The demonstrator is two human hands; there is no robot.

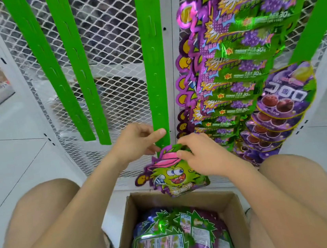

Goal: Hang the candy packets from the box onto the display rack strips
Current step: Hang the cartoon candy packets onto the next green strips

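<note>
i see my left hand (138,141) at the bottom end of the middle green strip (154,63), thumb laid across the strip's face and fingers curled behind it, so that grip is pinched closed on the strip. my right hand (201,156) holds the top of a candy packet (172,176), the one with a green cartoon face in a pink cap, thumb on the front and fingers over the upper edge; that grip is clamped on the packet. the packet's top sits right at the strip's lower tip, just below my left thumb, and its body hangs down above the cardboard box (232,204). whether its hole is on a hook i cannot tell.

the box stands open on the floor between my knees, with more packets (182,237) lying in it, mostly back side up. two other green strips (66,74) hang bare to the left against the white mesh panel (110,37). to the right, a strip is loaded with overlapping purple and green packets (230,58), and beside those hangs a column of round purple grape packets (284,105).
</note>
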